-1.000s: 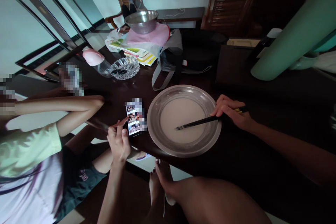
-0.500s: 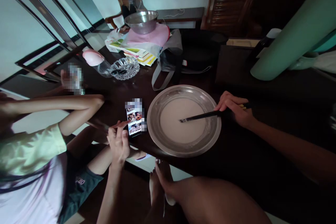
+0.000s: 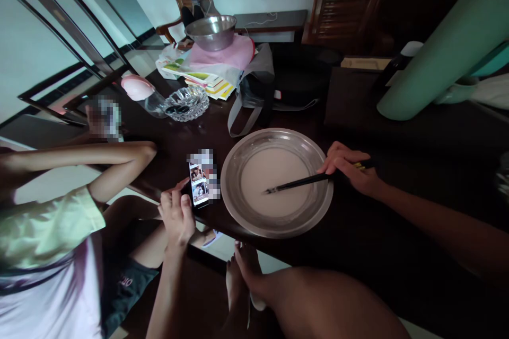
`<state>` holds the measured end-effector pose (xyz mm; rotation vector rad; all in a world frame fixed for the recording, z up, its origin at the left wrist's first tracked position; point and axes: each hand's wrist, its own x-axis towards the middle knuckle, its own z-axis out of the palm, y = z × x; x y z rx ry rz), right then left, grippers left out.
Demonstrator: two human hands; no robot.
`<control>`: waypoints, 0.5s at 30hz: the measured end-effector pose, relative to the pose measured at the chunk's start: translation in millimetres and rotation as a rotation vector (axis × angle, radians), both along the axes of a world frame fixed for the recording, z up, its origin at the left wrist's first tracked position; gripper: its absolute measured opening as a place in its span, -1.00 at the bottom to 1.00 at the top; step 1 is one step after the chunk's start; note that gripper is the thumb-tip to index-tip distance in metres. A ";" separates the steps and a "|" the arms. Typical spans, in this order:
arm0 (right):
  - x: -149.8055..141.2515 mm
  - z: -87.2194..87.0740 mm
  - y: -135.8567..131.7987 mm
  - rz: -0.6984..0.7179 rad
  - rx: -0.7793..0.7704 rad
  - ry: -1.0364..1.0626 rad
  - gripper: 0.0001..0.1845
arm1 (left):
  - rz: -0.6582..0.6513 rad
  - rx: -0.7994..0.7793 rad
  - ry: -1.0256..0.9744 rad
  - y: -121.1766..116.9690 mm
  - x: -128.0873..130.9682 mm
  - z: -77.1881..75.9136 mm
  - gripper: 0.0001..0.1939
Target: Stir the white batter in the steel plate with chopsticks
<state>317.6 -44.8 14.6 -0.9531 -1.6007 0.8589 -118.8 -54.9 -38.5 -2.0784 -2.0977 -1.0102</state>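
Note:
A wide steel basin (image 3: 278, 229) of pale, milky batter-like liquid (image 3: 274, 167) sits on the dark table. My right hand (image 3: 352, 167), at the basin's right rim, is closed round black chopsticks (image 3: 300, 183) with gold marks near the upper end. Their wet tips reach into the liquid at the middle. On the left, my left hand (image 3: 177, 217) is at the table edge by a lit phone (image 3: 200, 188), index finger out and the others bent, gripping nothing I can see. The phone lies left of the basin, its screen showing pictures, partly blurred.
Beside me on the left sits a person (image 3: 51, 222) with a bent arm on the table. Behind the basin are a glass bowl (image 3: 186, 103), a pink-topped bottle (image 3: 137, 87), books (image 3: 214, 85) under a second steel basin (image 3: 212, 34), a black bag (image 3: 298, 79) and a green cylinder (image 3: 429, 58).
The chopstick tips have shifted slightly left and toward me through the liquid. My left index finger has drawn back from the phone screen, where the pictures have changed.

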 end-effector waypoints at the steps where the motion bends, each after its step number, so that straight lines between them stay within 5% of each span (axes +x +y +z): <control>1: 0.1 0.2 0.2 -0.026 -0.007 0.002 -0.68 | -0.003 0.001 -0.013 -0.5 -0.3 -0.5 -0.27; 15: 3.7 -5.7 3.2 -0.042 0.072 0.031 -0.67 | -0.070 -0.015 -0.059 -5.2 -5.3 -3.1 -0.34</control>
